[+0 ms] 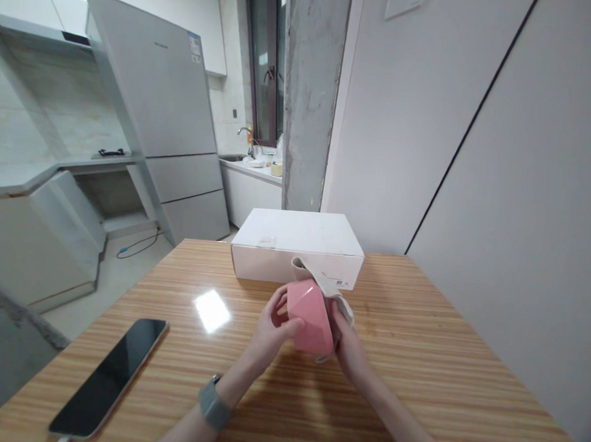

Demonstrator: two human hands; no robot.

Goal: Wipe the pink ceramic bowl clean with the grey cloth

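Note:
A pink bowl-like object (309, 317) is held tilted over the wooden table, its smooth outer side facing the camera. My left hand (275, 321) grips its left edge, thumb on the outer surface and fingers curled round the rim. A light grey cloth (327, 284) drapes over the right side of the pink object, one end sticking up at the top. My right hand (344, 337) is closed on the cloth at the pink object's right side; its fingertips are partly hidden behind them. The wrist of my left arm wears a grey band.
Behind my hands, a white box (299, 231) lies on the wooden table (417, 362). A black phone (110, 376) with a cable rests at the left. Farther back are a fridge (158, 92), a sink counter and a concrete pillar; a white wall rises at the right.

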